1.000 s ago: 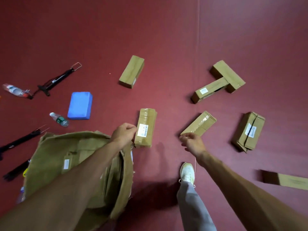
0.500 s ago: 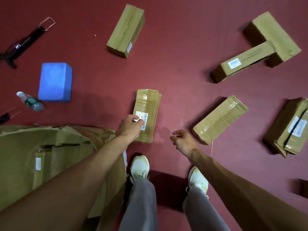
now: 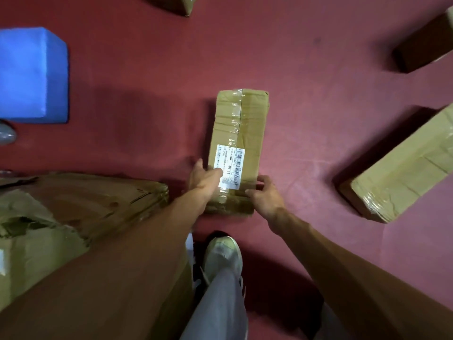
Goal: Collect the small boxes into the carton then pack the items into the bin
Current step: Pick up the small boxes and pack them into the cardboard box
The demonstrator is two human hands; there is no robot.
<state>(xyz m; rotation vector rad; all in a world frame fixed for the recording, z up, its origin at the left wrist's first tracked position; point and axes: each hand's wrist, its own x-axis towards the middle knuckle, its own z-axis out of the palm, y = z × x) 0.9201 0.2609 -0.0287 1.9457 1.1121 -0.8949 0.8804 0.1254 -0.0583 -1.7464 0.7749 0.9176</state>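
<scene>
red floor (image 3: pixel 306 69) fills the view. big crumpled carton (image 3: pixel 85 204) at lower left, open at the top, its right wall beside the left forearm. blue block (image 3: pixel 31 74) at upper left, well apart from the carton. long box (image 3: pixel 404 173) lies at an angle at the right edge, clear tape over its near end. taped box (image 3: pixel 241 128), the one in hand, lies flat on the floor at centre, long axis running away from the person, between the carton and the long box, touching neither. shadowed box (image 3: pixel 421 45) at upper right, mostly cut off. pale shoe (image 3: pixel 223 256) just behind the taped box's near end. left hand (image 3: pixel 204 179) grips the near left edge, thumb laid across the white label (image 3: pixel 231 165), fingers curled down the side. right hand (image 3: pixel 266 196) pinches the near right corner, thumb on top, fingers bent round the side. grey rounded thing (image 3: pixel 6 136) at the left edge, possibly a bottle, too cropped to tell.
</scene>
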